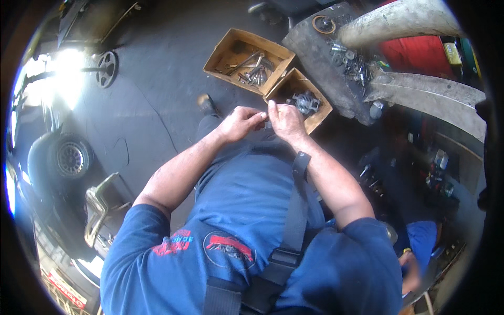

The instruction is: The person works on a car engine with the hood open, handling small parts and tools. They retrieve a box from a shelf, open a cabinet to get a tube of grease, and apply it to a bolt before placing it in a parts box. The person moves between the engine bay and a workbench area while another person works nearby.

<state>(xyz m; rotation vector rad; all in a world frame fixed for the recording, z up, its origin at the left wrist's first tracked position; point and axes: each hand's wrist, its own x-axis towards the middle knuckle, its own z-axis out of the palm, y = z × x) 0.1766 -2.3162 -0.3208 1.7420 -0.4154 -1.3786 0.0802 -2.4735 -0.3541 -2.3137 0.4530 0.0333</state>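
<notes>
My left hand [240,125] and my right hand [286,122] meet in front of my body, their fingertips close together. The fingers of both are curled and pressed closed. Whatever lies between them is hidden or too small to make out. Just past my right hand stands a wooden box [322,116] holding a finned metal part that looks like an alternator [305,103]. A second, larger wooden box [219,48] sits beyond my left hand, touching the first. Inside it lie several wrenches [256,66] and other metal tools.
A grey metal bench [307,46] at the far right carries loose metal parts [357,67] and a ring [323,24]. On the left are a wheel [72,159] and a metal frame [97,207]. A cable [160,118] crosses the dark floor. Another person's hand [411,272] shows at lower right.
</notes>
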